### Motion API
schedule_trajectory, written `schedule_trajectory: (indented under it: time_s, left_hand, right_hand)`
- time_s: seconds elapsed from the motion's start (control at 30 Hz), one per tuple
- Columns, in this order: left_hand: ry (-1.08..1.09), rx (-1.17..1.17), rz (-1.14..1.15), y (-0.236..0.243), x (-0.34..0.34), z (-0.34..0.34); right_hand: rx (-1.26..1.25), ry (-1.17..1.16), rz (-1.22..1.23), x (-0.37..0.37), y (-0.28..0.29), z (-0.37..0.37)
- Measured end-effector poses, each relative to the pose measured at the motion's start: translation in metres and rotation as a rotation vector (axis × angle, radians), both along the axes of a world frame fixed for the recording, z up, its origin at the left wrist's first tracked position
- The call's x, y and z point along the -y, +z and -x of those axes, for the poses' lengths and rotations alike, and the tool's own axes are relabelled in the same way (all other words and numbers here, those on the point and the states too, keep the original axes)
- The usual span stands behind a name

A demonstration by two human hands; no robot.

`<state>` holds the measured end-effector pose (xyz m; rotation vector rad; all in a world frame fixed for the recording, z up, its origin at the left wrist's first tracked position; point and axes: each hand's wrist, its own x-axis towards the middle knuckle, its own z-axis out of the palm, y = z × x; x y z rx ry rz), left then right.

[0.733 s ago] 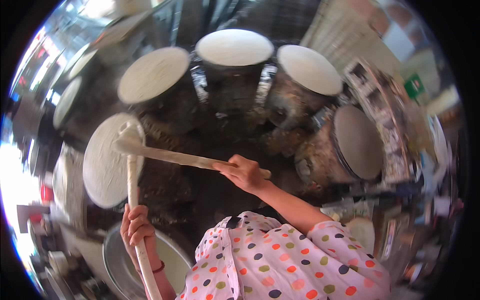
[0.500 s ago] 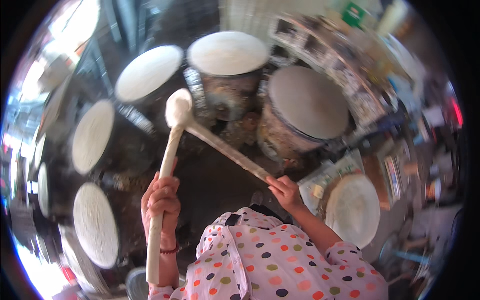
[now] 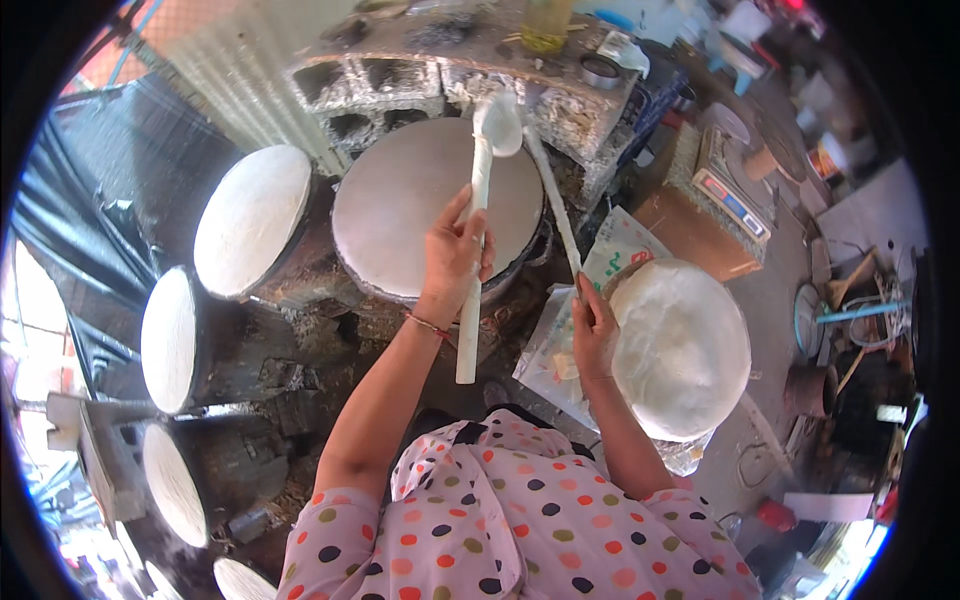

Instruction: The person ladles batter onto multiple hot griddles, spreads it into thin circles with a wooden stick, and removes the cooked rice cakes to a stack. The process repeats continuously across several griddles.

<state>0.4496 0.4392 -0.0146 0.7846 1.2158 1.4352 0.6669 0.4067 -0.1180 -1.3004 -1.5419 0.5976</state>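
My left hand [image 3: 455, 250] is wrapped round the pale handle of a ladle [image 3: 500, 125], whose bowl is coated in white batter. The ladle hangs over the far right part of a round grey griddle [image 3: 400, 215]. In my right hand [image 3: 594, 325] is the lower end of a long whitish stick [image 3: 553, 190]. It slants up toward the ladle's bowl; what its far end looks like I cannot tell. Beside my right hand stands a wide round tub [image 3: 735, 330] with thick white batter in it.
More round griddles, such as one at the left [image 3: 255, 220] and another nearer [image 3: 168, 340], carry white layers. A concrete-block ledge [image 3: 455, 60] runs behind, holding a jar of yellowish liquid [image 3: 545, 28]. A cardboard box [image 3: 690, 225] sits at right.
My view has turned right. The ladle and the stick, touching or overlapping at their ends before, now point over the grey griddle, their ends slightly apart. Both hands keep their hold.
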Motion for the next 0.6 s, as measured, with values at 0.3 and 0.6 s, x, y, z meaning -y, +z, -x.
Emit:
schedule_trajectory:
  time_s: [0.3,0.6]
  left_hand:
    - [-0.093,-1.053,-0.138,-0.081,-0.036,0.04]
    - [0.036,-1.197,-0.154,-0.069,-0.08,0.128]
  right_hand:
    - [0.388,-0.095,0.295,0.009,-0.003,0.016]
    - [-0.182,-0.222,0.434,0.019,-0.013,0.092]
